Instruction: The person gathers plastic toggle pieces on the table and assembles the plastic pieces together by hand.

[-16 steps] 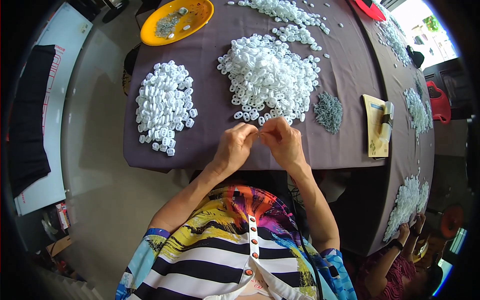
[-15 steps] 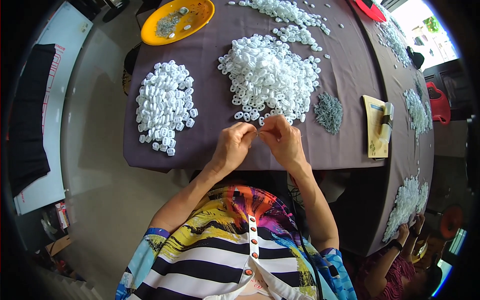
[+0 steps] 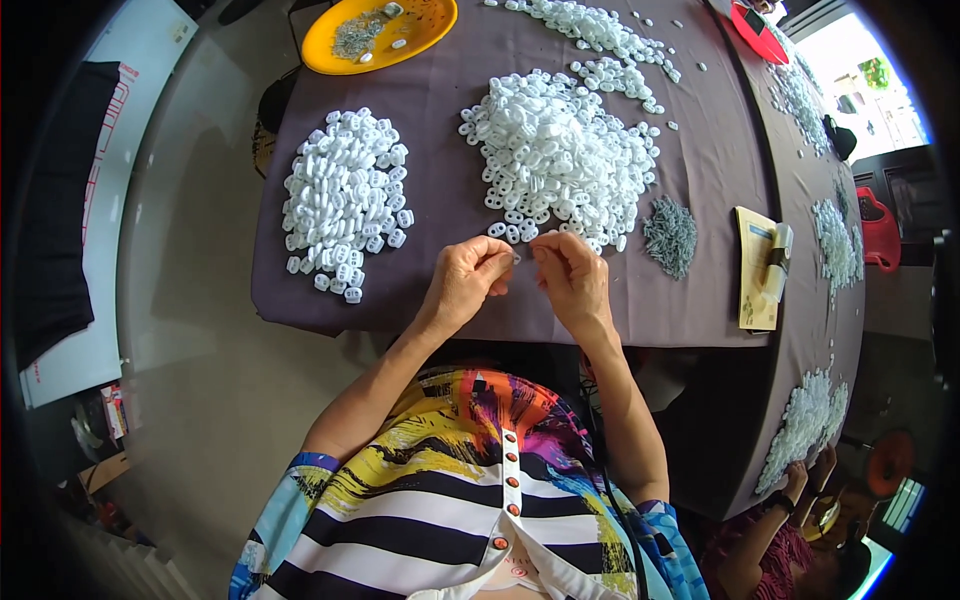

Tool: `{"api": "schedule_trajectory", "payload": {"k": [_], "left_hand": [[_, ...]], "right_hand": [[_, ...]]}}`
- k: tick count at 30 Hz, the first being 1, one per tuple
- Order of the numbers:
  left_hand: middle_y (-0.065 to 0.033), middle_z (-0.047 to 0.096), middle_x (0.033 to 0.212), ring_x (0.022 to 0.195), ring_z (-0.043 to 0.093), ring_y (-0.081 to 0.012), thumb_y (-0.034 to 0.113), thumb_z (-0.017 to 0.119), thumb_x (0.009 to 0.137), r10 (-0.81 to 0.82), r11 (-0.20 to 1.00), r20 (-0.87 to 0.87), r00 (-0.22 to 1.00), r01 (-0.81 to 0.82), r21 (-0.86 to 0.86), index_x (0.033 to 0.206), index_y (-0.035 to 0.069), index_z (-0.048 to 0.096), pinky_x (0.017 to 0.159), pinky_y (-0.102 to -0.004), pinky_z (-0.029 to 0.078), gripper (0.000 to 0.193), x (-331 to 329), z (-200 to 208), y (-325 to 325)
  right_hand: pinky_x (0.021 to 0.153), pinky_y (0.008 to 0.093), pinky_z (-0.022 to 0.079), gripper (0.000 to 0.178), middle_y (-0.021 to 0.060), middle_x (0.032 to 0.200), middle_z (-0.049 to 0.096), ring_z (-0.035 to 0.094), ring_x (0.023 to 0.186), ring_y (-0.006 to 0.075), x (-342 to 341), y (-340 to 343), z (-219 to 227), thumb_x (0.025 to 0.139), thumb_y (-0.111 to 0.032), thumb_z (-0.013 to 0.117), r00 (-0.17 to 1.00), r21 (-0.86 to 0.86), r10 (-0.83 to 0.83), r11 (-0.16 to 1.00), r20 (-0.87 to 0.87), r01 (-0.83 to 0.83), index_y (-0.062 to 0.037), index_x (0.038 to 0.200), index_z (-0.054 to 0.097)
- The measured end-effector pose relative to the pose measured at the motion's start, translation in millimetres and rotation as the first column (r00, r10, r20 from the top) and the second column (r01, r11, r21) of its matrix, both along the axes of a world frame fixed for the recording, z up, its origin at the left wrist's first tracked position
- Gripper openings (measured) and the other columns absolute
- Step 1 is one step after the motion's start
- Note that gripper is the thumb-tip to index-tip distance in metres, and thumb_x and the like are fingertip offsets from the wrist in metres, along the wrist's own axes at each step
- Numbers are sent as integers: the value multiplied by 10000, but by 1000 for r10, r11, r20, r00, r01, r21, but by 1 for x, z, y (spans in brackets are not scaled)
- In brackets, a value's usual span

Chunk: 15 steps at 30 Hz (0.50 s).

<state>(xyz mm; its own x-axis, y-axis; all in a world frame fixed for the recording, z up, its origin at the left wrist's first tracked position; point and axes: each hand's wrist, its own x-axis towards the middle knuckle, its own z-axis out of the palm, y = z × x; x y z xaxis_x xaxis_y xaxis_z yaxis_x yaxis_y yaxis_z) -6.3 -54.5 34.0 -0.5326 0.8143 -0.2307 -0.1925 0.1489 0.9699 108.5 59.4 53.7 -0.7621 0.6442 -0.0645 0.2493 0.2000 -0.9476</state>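
Plate [image 3: 318,45] of grey bits [image 3: 356,38], left hand [image 3: 463,282] pinching white piece [image 3: 516,257], right hand [image 3: 577,287] (grip unclear)

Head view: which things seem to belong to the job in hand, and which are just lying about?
Likely the job:
left hand pinching a small pale piece
right hand close by
large white-piece pile
smaller white-piece pile
grey sliver pile

Apparently lying about:
yellow booklet
red chair
black cloth

The left hand [image 3: 463,284] pinches a small pale piece [image 3: 516,257], the right hand [image 3: 578,285] near it. From them, a big white heap [image 3: 562,150] lies between twelve and one o'clock, a yellow plate [image 3: 432,30] at eleven.
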Motion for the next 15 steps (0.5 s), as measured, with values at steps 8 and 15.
{"api": "schedule_trajectory", "payload": {"k": [8, 15], "left_hand": [[-29, 575, 682, 535, 559, -85, 153, 565, 869, 84, 996, 35, 996, -83, -19, 865, 16, 604, 450, -205, 470, 143, -13, -9, -10], [-46, 597, 696, 555, 582, -103, 151, 568, 874, 74, 997, 35, 997, -74, 17, 883, 3, 599, 482, -221, 491, 151, -9, -6, -8]], "right_hand": [[549, 336, 468, 82, 104, 735, 561, 583, 634, 265, -9, -3, -14, 756, -19, 610, 996, 521, 75, 849, 47, -88, -46, 831, 628], [601, 381, 483, 46, 119, 803, 502, 577, 718, 296, -21, -12, -15, 770, -54, 535, 941, 641, 119, 704, 317, -305, -32, 807, 522]]}}
